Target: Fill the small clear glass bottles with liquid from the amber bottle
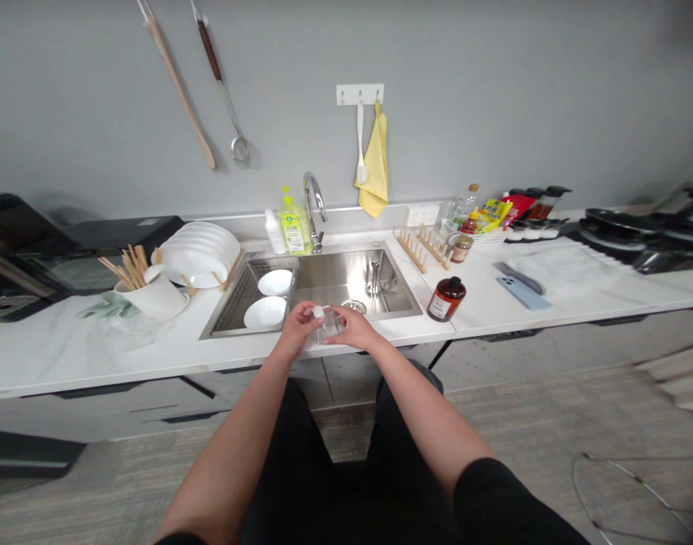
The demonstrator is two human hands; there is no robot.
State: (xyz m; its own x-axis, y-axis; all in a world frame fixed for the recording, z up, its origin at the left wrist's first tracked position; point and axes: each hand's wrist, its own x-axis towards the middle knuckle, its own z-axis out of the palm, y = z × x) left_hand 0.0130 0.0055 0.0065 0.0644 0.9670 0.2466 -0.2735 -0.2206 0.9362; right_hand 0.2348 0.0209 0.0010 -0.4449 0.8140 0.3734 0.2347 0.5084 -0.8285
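A small clear bottle [330, 327] with a white cap is held between both hands at the sink's front edge. My left hand [298, 328] has its fingers closed at the bottle's white cap [319, 312]. Around the clear body, from the right, curls my right hand [354, 328]. The steel sink [317, 280] lies just beyond the hands, with two white bowls [266, 312] in the wire basket on its left side. To the right, a brown bottle [447, 300] with a black cap stands upright on the counter.
White plates [198, 253] stand in a rack left of the sink, beside a utensil holder [156, 294]. A green soap bottle [294, 223] and the faucet [313, 212] rise behind it. To the right are a wooden rack [422, 250], a jar [460, 248] and a blue phone [523, 292].
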